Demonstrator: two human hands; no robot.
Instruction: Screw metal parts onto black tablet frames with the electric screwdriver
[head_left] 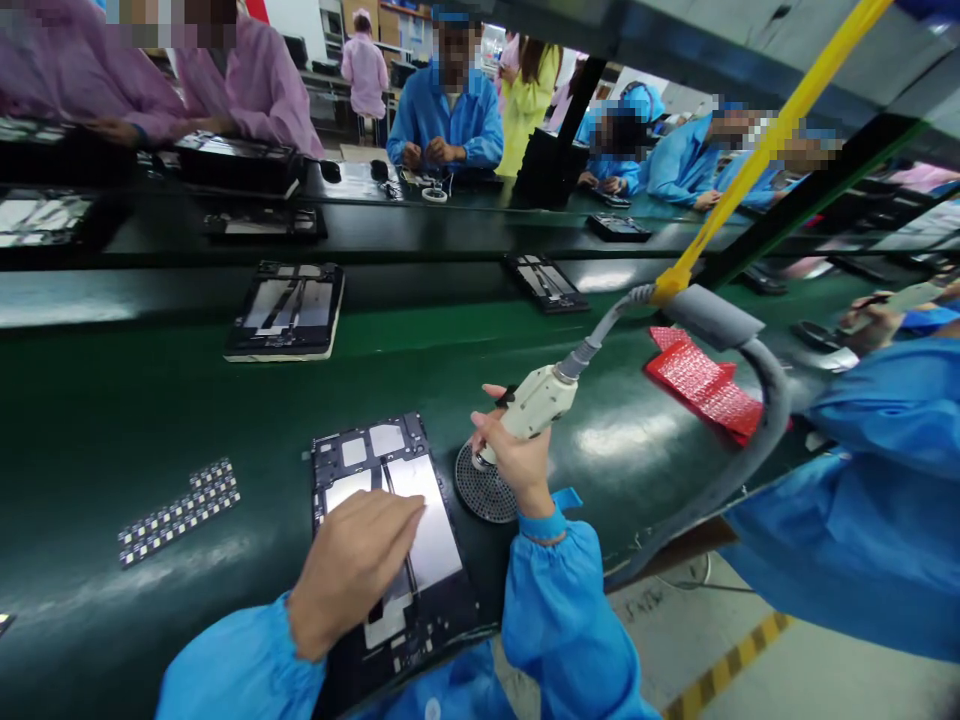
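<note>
My right hand (521, 462) is wrapped round a cream electric screwdriver (541, 402), which hangs from a grey cable. The driver's lower end points down at a round black perforated screw dish (487, 497). Left of the dish lies an opened tablet (439, 545), with silver battery panels and dark inner parts showing. Above the tablet's middle my left hand (358, 560) is curled with its fingers pressed together. Whether anything is pinched in those fingertips is hidden, and I cannot tell if the hand touches the tablet.
A strip of small square parts (180, 515) lies on the green bench at the left. More opened tablets (289, 308) stand further back. Red bubble-wrap pouches (705, 385) lie at the right, beside the thick grey cable (772, 400) and yellow strap (772, 150). A co-worker's blue sleeve (885, 420) is close by.
</note>
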